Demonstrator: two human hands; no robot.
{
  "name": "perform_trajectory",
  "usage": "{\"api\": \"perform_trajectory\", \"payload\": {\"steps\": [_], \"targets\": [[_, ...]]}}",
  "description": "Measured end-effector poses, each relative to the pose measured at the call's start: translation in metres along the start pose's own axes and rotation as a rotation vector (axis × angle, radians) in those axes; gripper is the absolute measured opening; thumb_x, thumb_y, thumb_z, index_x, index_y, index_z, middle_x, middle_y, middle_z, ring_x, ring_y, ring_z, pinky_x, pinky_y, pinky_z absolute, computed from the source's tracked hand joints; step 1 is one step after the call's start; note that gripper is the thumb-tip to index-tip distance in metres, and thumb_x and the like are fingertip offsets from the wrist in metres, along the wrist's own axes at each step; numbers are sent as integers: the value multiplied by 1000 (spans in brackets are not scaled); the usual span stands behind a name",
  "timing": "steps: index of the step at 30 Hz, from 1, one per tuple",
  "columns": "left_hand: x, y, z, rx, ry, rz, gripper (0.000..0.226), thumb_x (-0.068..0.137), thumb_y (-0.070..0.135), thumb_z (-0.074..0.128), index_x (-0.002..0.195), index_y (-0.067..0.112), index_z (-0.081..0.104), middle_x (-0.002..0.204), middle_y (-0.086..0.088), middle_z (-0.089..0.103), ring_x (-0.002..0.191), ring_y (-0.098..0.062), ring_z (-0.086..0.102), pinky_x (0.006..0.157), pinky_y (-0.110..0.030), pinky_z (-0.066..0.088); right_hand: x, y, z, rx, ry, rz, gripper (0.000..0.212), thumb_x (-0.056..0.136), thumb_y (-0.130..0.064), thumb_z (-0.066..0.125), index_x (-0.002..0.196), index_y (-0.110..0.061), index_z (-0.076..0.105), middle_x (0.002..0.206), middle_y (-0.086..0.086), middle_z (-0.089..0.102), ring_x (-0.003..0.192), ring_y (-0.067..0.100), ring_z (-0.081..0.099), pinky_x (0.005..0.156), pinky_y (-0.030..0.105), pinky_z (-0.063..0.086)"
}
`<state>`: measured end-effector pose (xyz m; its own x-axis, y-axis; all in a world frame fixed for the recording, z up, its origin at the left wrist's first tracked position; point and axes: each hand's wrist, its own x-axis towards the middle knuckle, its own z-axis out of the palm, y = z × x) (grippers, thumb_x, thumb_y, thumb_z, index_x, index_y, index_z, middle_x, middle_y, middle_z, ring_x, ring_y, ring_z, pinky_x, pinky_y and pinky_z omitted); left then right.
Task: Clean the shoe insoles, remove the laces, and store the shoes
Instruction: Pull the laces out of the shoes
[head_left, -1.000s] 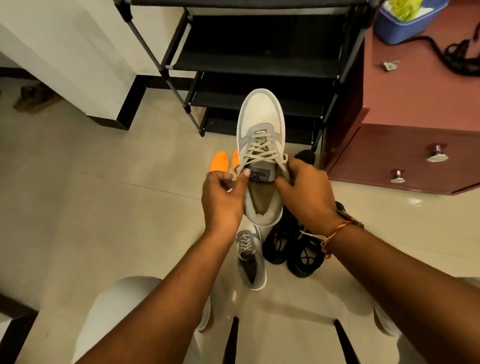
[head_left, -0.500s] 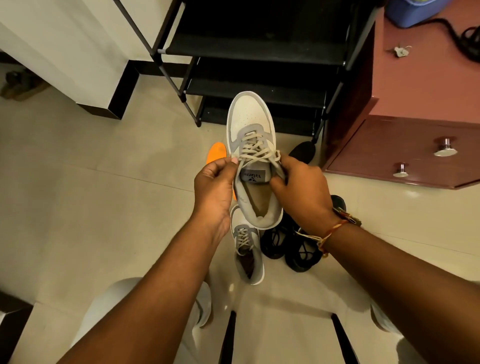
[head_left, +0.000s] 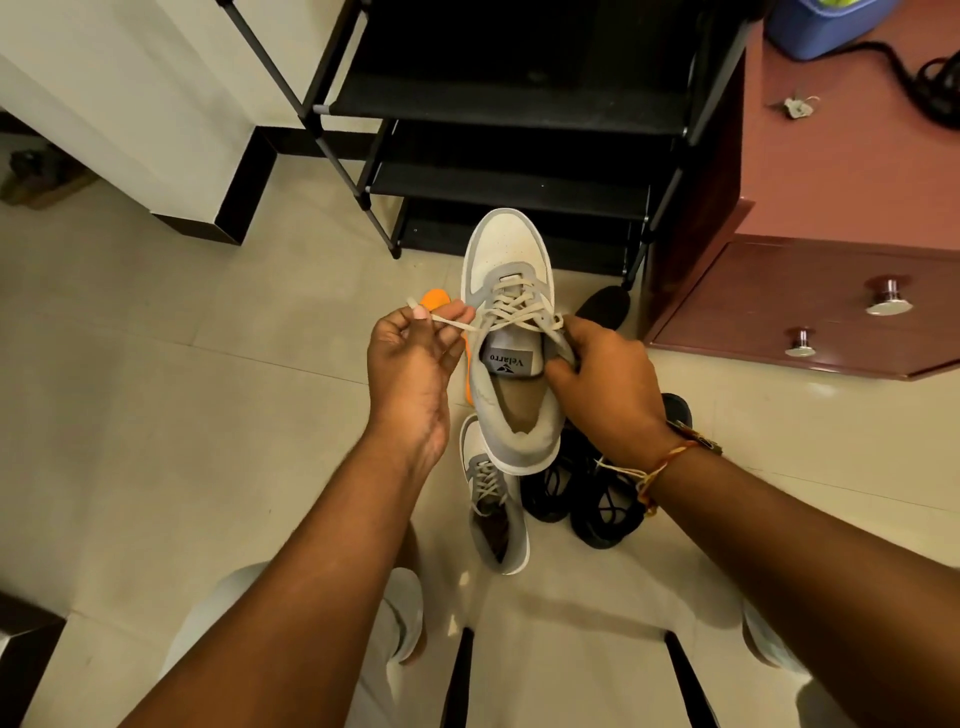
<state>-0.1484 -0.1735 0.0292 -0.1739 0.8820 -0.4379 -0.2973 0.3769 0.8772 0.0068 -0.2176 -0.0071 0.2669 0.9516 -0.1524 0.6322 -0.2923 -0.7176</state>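
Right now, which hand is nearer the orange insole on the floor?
Left. The left hand, pinching the lace, overlaps the orange insole in view. The right hand grips the gray shoe on its opposite side, farther away.

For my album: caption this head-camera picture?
Left hand pinches a beige lace end of the grey-and-white sneaker gripped by the right hand, before a black metal shoe rack.

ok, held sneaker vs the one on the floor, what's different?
Held sneaker is up in the right hand, toe away; floor sneaker lies on the tiles beneath it. Held sneaker's lace end is pinched in the left hand; floor sneaker's laces lie untouched. Both grey-and-white, cream laces.
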Motion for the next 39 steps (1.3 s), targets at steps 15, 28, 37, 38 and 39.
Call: {"api": "perform_trajectory", "payload": {"steps": [15,28,37,38,39], "targets": [[-2,-34,-2,597,-76,273,53,103,9,51,151,23,34,133,9,63,118,1,60,105,-32,51,1,-7,-6,351,-122,63,46,91,-45,62,135,-38,52,93,-12,72,88,5,67,77,30,58],[-8,-42,-2,834,-84,312,54,105,12,47,154,29,33,124,28,57,111,6,52,84,-3,39,11,-23,-26,1016,15,457,21,99,-25,58,85,-13,69,74,2,67,65,10,61,63,26,54],[-4,-46,-4,841,-27,303,54,105,12,48,154,30,32,125,22,52,110,3,51,87,-11,40,18,-20,-38,1041,-89,466,20,100,-27,55,88,-18,68,83,1,68,79,13,62,75,27,54],[-5,-46,-4,831,-31,297,54,106,12,48,155,30,32,127,23,51,111,4,50,89,-12,41,17,-19,-36,1016,-120,476,18,99,-26,56,89,-19,68,85,1,70,82,14,63,74,27,54],[-5,-46,-4,827,-35,294,54,106,13,48,155,30,32,130,22,52,112,4,50,91,-13,42,17,-18,-34,990,-157,481,14,99,-25,57,90,-19,67,88,2,72,85,15,65,75,27,53]]}}
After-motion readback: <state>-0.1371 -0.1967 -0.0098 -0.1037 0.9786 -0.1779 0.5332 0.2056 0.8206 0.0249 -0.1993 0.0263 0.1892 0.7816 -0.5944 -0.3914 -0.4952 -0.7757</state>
